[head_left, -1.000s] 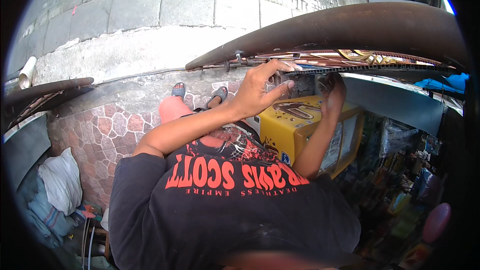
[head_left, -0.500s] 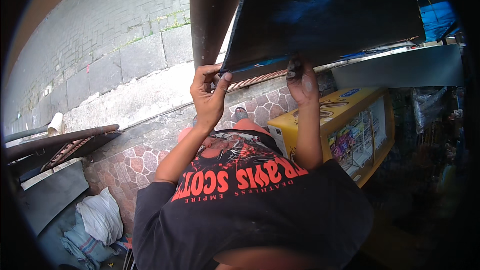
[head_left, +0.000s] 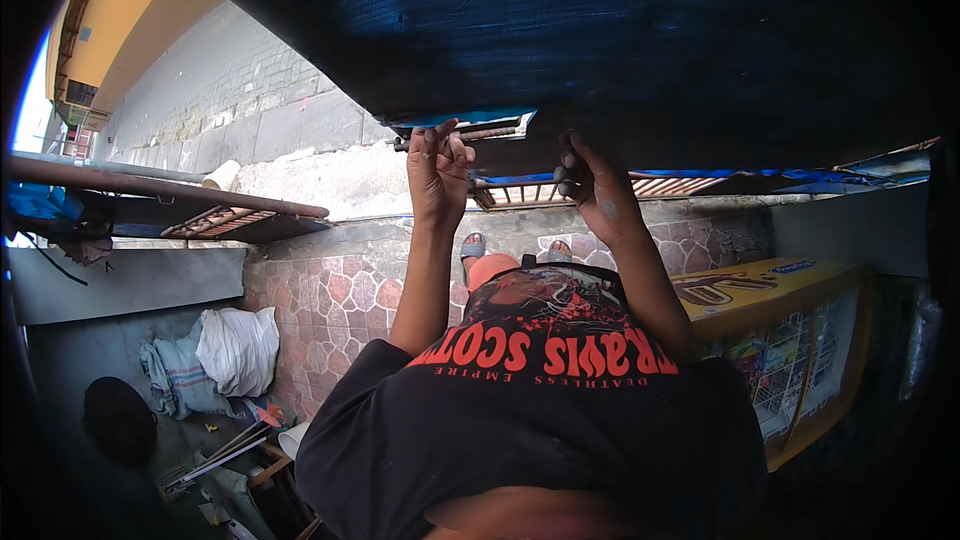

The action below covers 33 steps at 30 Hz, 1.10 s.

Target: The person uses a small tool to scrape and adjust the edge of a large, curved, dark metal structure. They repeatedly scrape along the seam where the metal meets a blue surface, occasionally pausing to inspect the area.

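A large dark panel with streaky blue sheen fills the upper view. At its lower edge is my left hand, fingers bent and closed on that edge near the corner. Further right, my right hand is raised close under the panel with its fingers curled inward. Its fingertips are stained black, and a pale smudge marks the hand. Shadow hides whatever the right fingers may hold. Behind the hands a rusty barred frame runs along the walkway.
A yellow display cabinet with glass doors stands to my right. On the left are a brown pipe rail, a grey panel and a white sack. Stone-patterned paving lies underfoot; a paved street runs beyond.
My view has turned, and the dark panel now spreads further left across the top. My left hand remains at its lower edge; the right hand's fingers are still curled close by.
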{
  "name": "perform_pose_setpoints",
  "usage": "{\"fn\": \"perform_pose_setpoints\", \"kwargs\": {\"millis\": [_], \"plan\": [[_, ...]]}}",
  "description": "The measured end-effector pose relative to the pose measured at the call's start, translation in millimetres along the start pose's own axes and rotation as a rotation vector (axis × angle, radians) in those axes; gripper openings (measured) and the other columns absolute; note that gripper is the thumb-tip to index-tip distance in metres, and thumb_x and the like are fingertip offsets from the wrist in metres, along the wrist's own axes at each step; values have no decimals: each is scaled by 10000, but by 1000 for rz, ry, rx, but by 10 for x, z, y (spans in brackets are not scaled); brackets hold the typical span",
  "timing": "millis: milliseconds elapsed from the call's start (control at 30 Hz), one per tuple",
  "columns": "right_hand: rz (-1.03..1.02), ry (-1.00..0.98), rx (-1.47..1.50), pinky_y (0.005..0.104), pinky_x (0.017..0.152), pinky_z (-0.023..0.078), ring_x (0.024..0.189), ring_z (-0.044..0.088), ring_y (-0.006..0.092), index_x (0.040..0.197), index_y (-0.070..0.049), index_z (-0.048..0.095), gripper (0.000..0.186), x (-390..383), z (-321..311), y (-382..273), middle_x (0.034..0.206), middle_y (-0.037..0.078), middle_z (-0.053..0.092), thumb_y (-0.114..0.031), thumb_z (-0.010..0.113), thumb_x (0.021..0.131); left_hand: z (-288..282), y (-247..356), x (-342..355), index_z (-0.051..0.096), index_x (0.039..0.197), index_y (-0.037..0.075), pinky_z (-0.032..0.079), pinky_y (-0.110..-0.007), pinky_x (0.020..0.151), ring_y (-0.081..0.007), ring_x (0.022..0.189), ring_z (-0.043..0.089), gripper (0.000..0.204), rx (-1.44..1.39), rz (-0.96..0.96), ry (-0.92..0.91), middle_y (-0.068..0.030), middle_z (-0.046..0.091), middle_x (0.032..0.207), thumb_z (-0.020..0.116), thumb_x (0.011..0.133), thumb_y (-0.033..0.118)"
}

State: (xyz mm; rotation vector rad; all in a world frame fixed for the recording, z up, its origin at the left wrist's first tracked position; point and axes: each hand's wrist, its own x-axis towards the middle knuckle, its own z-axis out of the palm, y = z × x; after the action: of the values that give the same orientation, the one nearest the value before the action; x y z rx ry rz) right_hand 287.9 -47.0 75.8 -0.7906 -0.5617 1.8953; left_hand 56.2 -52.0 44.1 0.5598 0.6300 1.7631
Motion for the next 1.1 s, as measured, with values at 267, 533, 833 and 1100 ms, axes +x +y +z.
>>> {"fn": "perform_pose_setpoints", "kwargs": {"millis": [267, 533, 833, 1100], "plan": [[-25, 56, 37, 239, 597, 501, 715, 624, 112, 1048, -108, 659, 140, -165, -735, -283, 806, -19, 598, -237, 683, 999, 532, -478, -151, 570, 1115, 122, 498, -216, 622, -94, 756, 626, 256, 15, -282, 0, -15, 663, 980, 703, 1002, 310], [-52, 260, 114, 243, 542, 521, 704, 636, 100, 1088, -127, 632, 98, -243, -1345, -293, 805, -19, 589, -180, 643, 1006, 819, -591, 44, 490, 740, 154, 276, -201, 400, -36, 471, 433, 406, 492, -87, 351, 56, 468, 612, 759, 961, 363], [-805, 257, -527, 264, 686, 539, 739, 666, 103, 1121, -30, 689, 212, -377, -1095, -1609, 880, 46, 713, -132, 762, 949, 1092, -611, -421, 469, 952, 115, 356, -191, 550, -25, 592, 449, 319, 654, 432, 56, 53, 491, 743, 781, 915, 57], [-1639, 284, -1143, 238, 712, 545, 796, 706, 114, 1155, -21, 737, 326, -488, 136, -2876, 925, 61, 750, -137, 849, 872, 2295, 275, 144, 726, 927, 36, 440, -245, 552, -120, 578, 585, 251, 1222, 1185, -284, -47, 669, 756, 892, 738, 48]]}}
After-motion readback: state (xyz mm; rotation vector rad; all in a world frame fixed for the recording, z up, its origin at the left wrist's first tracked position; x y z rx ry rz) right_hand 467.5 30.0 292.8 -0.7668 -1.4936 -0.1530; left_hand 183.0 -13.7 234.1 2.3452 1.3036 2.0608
